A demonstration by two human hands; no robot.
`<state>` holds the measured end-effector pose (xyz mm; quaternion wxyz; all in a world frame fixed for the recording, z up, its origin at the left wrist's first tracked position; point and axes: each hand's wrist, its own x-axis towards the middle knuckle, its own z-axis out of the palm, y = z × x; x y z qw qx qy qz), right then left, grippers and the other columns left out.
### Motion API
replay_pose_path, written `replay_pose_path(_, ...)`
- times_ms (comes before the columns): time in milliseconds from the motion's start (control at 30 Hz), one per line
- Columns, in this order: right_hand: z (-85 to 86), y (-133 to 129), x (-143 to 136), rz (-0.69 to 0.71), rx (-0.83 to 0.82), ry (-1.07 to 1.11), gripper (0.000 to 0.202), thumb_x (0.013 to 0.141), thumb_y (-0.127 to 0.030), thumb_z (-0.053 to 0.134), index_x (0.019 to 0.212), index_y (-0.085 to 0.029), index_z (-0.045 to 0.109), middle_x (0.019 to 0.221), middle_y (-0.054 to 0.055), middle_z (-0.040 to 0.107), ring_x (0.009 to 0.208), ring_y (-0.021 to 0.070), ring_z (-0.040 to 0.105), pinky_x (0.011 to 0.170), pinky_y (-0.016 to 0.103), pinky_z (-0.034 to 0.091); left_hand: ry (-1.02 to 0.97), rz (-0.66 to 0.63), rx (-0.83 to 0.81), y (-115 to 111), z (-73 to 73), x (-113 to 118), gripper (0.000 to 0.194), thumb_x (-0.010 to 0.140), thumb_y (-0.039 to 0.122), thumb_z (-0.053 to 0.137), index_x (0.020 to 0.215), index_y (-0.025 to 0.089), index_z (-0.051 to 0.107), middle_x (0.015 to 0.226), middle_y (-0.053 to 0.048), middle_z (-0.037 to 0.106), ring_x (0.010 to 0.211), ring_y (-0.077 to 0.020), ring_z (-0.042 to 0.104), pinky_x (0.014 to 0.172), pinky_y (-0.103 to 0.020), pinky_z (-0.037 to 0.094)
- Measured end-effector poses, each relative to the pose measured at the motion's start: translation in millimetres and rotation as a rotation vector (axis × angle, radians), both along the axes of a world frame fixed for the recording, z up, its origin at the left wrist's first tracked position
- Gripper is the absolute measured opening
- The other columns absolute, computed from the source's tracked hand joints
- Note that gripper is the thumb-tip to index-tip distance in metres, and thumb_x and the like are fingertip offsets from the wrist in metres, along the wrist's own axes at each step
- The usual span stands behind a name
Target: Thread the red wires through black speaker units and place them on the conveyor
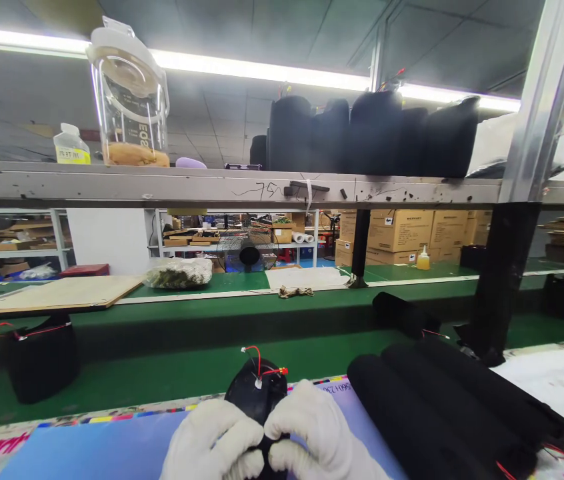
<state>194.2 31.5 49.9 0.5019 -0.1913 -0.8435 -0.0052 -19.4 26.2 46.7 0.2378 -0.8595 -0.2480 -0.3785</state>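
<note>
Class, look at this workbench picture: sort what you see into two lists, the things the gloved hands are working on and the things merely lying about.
In hand:
left hand
right hand
black fabric piece with red wires, gripped by both hands
blue mat under them

Lying about:
stack of black rolls
clear jug on the shelf
small bottle
wooden board
cardboard boxes

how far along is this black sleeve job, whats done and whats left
Possibly done: one black piece with red wires sits alone on the green belt, though the picture cannot confirm it. In hand: the left hand and right hand, both gloved, clasp a black piece with red wires over the blue mat. Apparently left: a stack of black rolls lies beside the right hand, and more stand on the shelf.
</note>
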Motion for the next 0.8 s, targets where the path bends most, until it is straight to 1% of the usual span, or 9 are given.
replay_pose_path(133, 19.8, 0.7, -0.7, -0.02, -0.374, -0.196, 0.027, 0.061, -0.007, 0.085, 0.072, -0.019, 0.063, 0.075, -0.005, 0.061, 0.076, 0.0111, 0.054, 0.07, 0.021, 0.038, -0.037, -0.051, -0.041, 3.1, 9.7, 5.1, 0.007, 0.086, 0.019, 0.055, 0.086, 0.026, 0.057, 0.067, 0.005, 0.064, 0.056, -0.0144, 0.06, 0.049, -0.027, 0.047)
replay_pose_path(200, 24.9, -1.5, 1.0, -0.082, -0.52, -0.267, 0.026, 0.062, -0.009, 0.085, 0.077, -0.02, 0.067, 0.081, -0.003, 0.061, 0.082, 0.0129, 0.054, 0.073, 0.023, 0.04, -0.099, -0.053, -0.074, 2.5, 9.1, 5.8, 0.017, 0.073, 0.011, 0.055, 0.081, 0.025, 0.053, 0.064, 0.006, 0.061, 0.053, -0.0145, 0.057, 0.048, -0.027, 0.044)
replay_pose_path(267, 23.6, -3.7, 3.1, -0.09, -0.586, -0.273, 0.035, 0.066, -0.01, 0.081, 0.096, -0.022, 0.067, 0.088, -0.001, 0.062, 0.086, 0.0139, 0.056, 0.076, 0.023, 0.042, -0.164, -0.03, -0.144, -0.3, 8.6, 4.4, 0.033, 0.059, 0.006, 0.053, 0.086, 0.025, 0.051, 0.061, 0.009, 0.059, 0.048, -0.0121, 0.055, 0.044, -0.024, 0.043)
replay_pose_path(367, 12.2, -2.5, 5.3, -0.011, -0.538, -0.211, 0.065, 0.071, -0.011, 0.074, 0.13, -0.026, 0.051, 0.09, -0.001, 0.064, 0.085, 0.0142, 0.06, 0.079, 0.023, 0.048, -0.207, -0.04, -0.268, -7.2, 11.7, 0.0, 0.059, 0.053, 0.002, 0.053, 0.108, 0.025, 0.05, 0.064, 0.011, 0.062, 0.049, -0.0081, 0.059, 0.046, -0.015, 0.046)
replay_pose_path(400, 7.7, -0.7, 5.2, 0.01, -0.485, -0.188, 0.07, 0.073, -0.014, 0.073, 0.136, -0.026, 0.046, 0.089, -0.001, 0.065, 0.084, 0.0146, 0.061, 0.078, 0.023, 0.049, -0.207, -0.042, -0.269, -9.2, 13.5, -1.0, 0.058, 0.058, 0.004, 0.058, 0.111, 0.026, 0.051, 0.067, 0.01, 0.064, 0.052, -0.0086, 0.061, 0.05, -0.015, 0.048)
replay_pose_path(467, 1.2, 3.8, 3.7, 0.053, -0.389, -0.165, 0.071, 0.077, -0.023, 0.071, 0.141, -0.027, 0.041, 0.085, -0.001, 0.067, 0.076, 0.0144, 0.062, 0.074, 0.023, 0.051, -0.208, -0.017, -0.214, -11.6, 17.2, -0.7, 0.041, 0.069, 0.017, 0.068, 0.108, 0.028, 0.056, 0.073, 0.006, 0.067, 0.062, -0.0125, 0.063, 0.062, -0.02, 0.053)
replay_pose_path(567, 1.7, 7.3, -0.4, 0.129, -0.312, -0.165, 0.06, 0.085, -0.035, 0.065, 0.139, -0.024, 0.042, 0.072, -0.004, 0.069, 0.055, 0.011, 0.058, 0.058, 0.019, 0.048, -0.241, 0.059, -0.118, -10.8, 21.7, 5.3, 0.028, 0.08, 0.041, 0.069, 0.102, 0.027, 0.063, 0.076, 0.0, 0.066, 0.071, -0.0163, 0.064, 0.067, -0.025, 0.054)
replay_pose_path(633, 8.3, 4.7, -1.3, 0.078, -0.223, -0.153, 0.05, 0.088, -0.039, 0.062, 0.133, -0.024, 0.047, 0.071, -0.004, 0.07, 0.051, 0.0104, 0.055, 0.058, 0.02, 0.048, -0.238, 0.087, -0.081, -8.8, 23.4, 9.8, 0.029, 0.083, 0.049, 0.064, 0.102, 0.027, 0.064, 0.077, -0.002, 0.065, 0.074, -0.0168, 0.063, 0.069, -0.025, 0.054)
replay_pose_path(800, 29.2, -10.1, 10.6, -0.052, -0.082, -0.158, 0.026, 0.089, -0.043, 0.061, 0.11, -0.027, 0.064, 0.076, -0.001, 0.067, 0.064, 0.014, 0.059, 0.059, 0.024, 0.046, -0.202, 0.104, -0.028, -3.5, 19.7, 6.5, 0.026, 0.088, 0.049, 0.059, 0.101, 0.027, 0.065, 0.078, -0.002, 0.064, 0.073, -0.0157, 0.062, 0.069, -0.025, 0.054)
